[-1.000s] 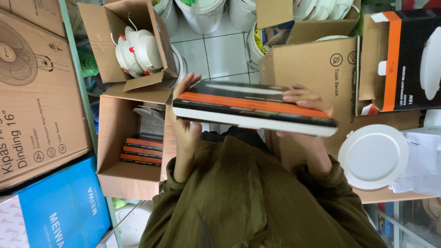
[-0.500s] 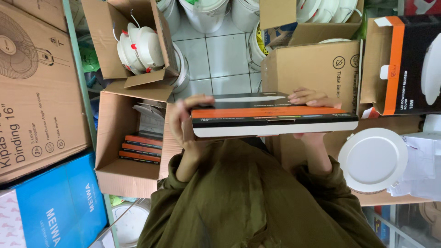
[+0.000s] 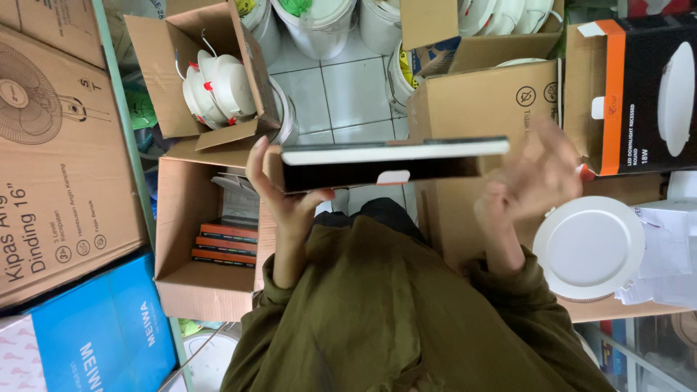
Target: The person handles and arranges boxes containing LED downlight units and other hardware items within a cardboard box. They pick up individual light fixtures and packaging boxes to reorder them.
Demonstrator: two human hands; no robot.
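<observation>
My left hand (image 3: pixel 279 196) grips the left end of a flat black box (image 3: pixel 385 163) with a white edge, held level at chest height and seen edge-on. My right hand (image 3: pixel 534 181) is blurred, off the box's right end, its fingers spread and holding nothing. Below my left hand stands an open brown carton (image 3: pixel 181 218) with a stack of similar orange-and-black flat boxes (image 3: pixel 225 243) inside. A round white downlight (image 3: pixel 588 247) lies just right of my right hand.
A carton of white lamp fixtures (image 3: pixel 218 87) sits at the upper left. A large fan carton (image 3: pixel 51 167) and a blue box (image 3: pixel 94 334) fill the left side. White buckets (image 3: pixel 319 22), a brown carton (image 3: pixel 483 101) and a black-and-orange lamp box (image 3: pixel 646 94) crowd the top and right.
The flat box has turned from its orange face to edge-on. My right hand has let go of its right end and moved out to the right.
</observation>
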